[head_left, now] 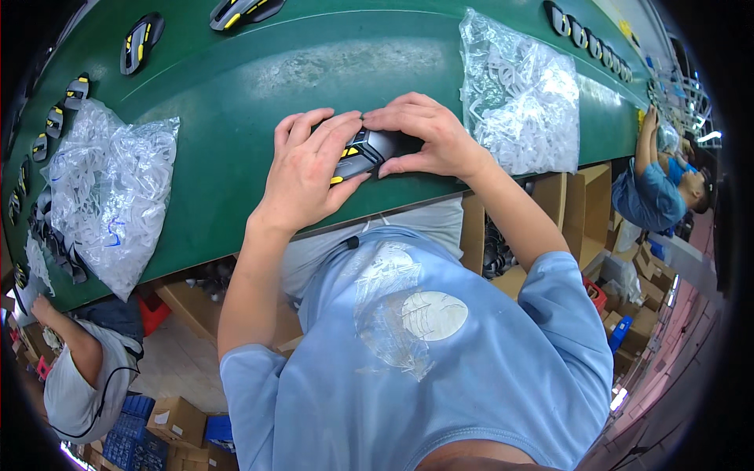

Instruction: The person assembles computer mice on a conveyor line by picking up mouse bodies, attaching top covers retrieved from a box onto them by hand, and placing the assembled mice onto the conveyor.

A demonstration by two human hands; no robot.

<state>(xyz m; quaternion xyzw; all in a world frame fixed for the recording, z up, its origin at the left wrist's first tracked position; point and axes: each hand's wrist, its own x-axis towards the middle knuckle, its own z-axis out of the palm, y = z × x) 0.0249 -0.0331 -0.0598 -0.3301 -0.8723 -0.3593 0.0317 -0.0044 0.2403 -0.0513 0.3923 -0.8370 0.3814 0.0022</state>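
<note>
Black-and-yellow shell (360, 163) at near edge of green table (220, 102), between left bag (114, 188) and right bag (522, 102) of clear parts. Left hand (302, 171) and right hand (430, 141): fingers of both curled round shell, gripping it. This piece seems midway, not yet released. Other shells (141, 45) beyond: finished or waiting, cannot tell. Bags well filled; plenty likely left.

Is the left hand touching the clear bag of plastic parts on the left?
Apart: the head view shows green tabletop between the left hand and the clear bag of plastic parts.
</note>
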